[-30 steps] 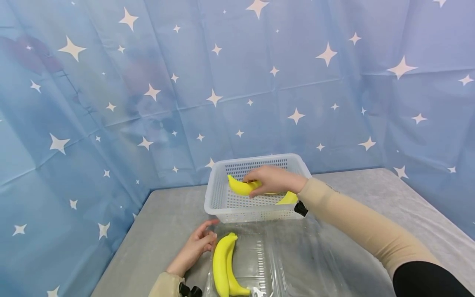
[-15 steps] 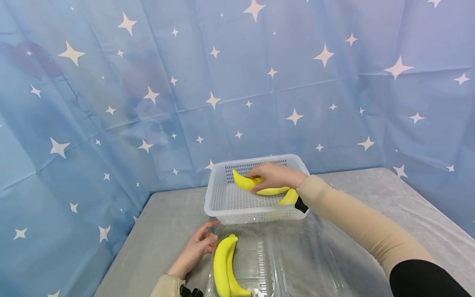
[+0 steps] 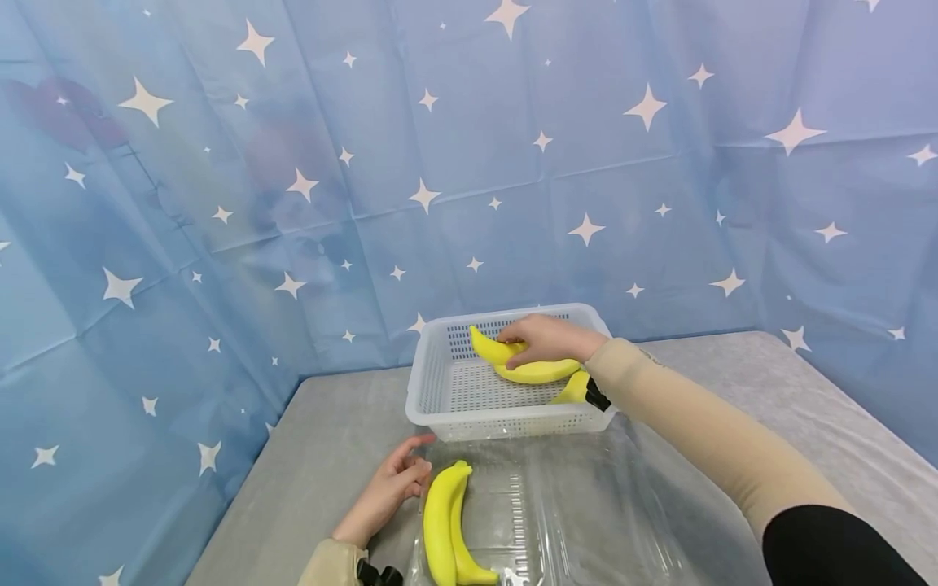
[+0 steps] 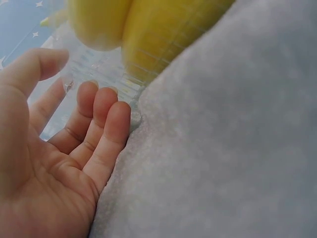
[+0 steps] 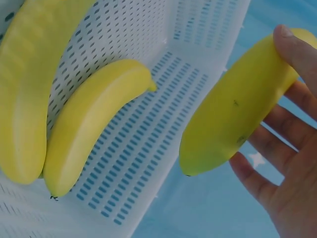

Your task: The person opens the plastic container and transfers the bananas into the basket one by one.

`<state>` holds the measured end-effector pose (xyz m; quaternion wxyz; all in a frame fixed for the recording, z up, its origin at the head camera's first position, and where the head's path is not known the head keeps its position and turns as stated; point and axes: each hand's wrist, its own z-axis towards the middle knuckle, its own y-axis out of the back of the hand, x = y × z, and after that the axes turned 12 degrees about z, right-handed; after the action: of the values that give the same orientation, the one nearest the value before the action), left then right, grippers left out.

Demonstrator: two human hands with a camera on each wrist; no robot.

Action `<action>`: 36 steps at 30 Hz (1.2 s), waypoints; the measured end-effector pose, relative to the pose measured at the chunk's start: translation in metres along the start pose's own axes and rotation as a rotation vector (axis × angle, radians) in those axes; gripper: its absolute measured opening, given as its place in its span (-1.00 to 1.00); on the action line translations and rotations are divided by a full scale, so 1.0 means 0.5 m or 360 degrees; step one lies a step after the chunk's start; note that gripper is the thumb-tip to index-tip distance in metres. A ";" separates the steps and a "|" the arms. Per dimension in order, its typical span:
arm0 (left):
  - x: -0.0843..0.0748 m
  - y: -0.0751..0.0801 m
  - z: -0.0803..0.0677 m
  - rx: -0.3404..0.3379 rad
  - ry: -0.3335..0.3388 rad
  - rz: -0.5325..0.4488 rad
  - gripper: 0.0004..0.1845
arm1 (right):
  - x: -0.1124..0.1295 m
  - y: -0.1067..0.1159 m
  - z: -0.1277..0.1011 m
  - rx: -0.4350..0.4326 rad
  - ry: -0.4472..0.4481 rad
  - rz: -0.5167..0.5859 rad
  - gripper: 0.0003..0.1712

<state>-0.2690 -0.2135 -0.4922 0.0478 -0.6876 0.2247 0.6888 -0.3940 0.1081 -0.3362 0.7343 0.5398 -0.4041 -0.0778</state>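
Smooth curved banana (image 3: 489, 347) lifted higher

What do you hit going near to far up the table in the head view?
Pair of bananas on the clear plastic tray → left hand at the tray's corner → white basket → right hand gripping a banana over the basket → starred blue backdrop.

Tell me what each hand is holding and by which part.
The right hand holds a banana around its middle, above the white basket. The left hand holds nothing, resting beside the clear tray.
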 end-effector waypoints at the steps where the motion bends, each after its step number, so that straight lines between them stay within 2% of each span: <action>1: 0.000 0.000 0.000 0.0000 0.0002 0.0001 -0.46 | -0.003 0.000 0.001 -0.0003 -0.0010 -0.0004 -0.64; 16: 0.002 0.001 -0.001 -0.0014 -0.0008 0.0007 -0.46 | -0.042 -0.002 0.038 0.0045 -0.0154 -0.0041 -0.64; 23: 0.006 0.004 0.002 -0.0013 -0.0028 0.0008 -0.48 | -0.048 0.001 0.048 0.0077 -0.0198 0.0003 -0.66; 36: 0.007 0.004 0.001 -0.0016 -0.0023 0.0016 -0.46 | -0.089 -0.022 0.063 0.0120 -0.0322 -0.0018 -0.55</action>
<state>-0.2702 -0.2161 -0.4949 0.0425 -0.6817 0.2243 0.6951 -0.4413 0.1053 -0.3653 0.6686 0.5587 -0.4757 -0.1207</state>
